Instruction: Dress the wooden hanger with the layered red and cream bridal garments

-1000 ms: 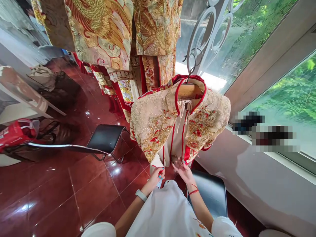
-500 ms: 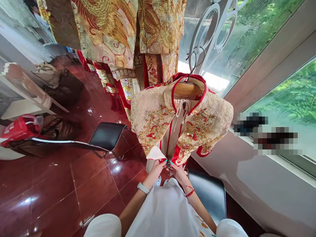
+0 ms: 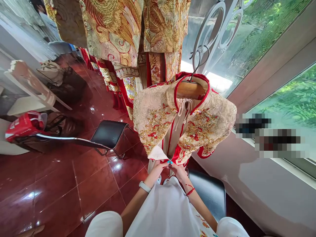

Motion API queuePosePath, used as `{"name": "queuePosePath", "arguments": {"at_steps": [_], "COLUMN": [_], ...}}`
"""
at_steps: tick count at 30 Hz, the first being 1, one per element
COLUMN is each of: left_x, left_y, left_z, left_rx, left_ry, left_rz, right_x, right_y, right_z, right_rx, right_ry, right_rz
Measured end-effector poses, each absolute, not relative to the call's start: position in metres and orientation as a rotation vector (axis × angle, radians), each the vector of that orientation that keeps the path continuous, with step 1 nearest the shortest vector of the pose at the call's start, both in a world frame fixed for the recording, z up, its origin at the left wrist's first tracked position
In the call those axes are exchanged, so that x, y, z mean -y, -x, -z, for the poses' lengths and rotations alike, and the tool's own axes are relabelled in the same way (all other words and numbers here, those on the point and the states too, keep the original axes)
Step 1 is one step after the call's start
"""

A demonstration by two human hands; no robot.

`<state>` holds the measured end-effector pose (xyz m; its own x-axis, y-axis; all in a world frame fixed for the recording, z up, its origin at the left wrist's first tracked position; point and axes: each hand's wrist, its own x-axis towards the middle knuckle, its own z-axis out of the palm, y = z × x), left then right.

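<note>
A cream jacket [image 3: 158, 121] with red edging and gold and red beadwork hangs in front of me on a wooden hanger [image 3: 190, 88]. Its front is parted at the chest, with pale cords [image 3: 181, 112] dangling below the collar. At the lower front, my left hand [image 3: 159, 167] pinches the left edge, where a white lining corner is folded outward. My right hand [image 3: 178, 169] pinches the opposite edge. Both sets of fingertips meet at the middle of the hem, and whatever small fastening lies between them is hidden.
Embroidered gold and red garments [image 3: 113, 33] hang behind on the left. A black chair [image 3: 108, 134] stands on the red tile floor [image 3: 56, 184], another black seat [image 3: 209, 191] by my right arm. White scroll ironwork [image 3: 209, 23] fronts the window. A red bag [image 3: 24, 126] sits at left.
My fingertips have come together at the jacket's lower front, closing the small gap between the two edges. The whole view has shifted slightly, so the scene sits a little further right.
</note>
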<state>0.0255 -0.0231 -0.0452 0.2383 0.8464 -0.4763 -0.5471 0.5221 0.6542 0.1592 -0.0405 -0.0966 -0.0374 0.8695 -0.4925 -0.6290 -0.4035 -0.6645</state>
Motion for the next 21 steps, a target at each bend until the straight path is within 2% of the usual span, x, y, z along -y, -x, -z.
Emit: {"name": "queuePosePath", "arguments": {"at_steps": [15, 21], "left_x": [0.022, 0.018], "left_y": [-0.022, -0.016], "left_z": [0.051, 0.074], "left_rx": [-0.932, -1.017], "left_ry": [-0.541, -0.603], "left_rz": [-0.892, -0.896], "right_x": [0.041, 0.04], "right_y": [-0.16, -0.155], "right_z": [0.093, 0.107], "right_rx": [0.351, 0.341], "right_ry": [1.067, 1.049], "right_rz": [-1.695, -1.709]}}
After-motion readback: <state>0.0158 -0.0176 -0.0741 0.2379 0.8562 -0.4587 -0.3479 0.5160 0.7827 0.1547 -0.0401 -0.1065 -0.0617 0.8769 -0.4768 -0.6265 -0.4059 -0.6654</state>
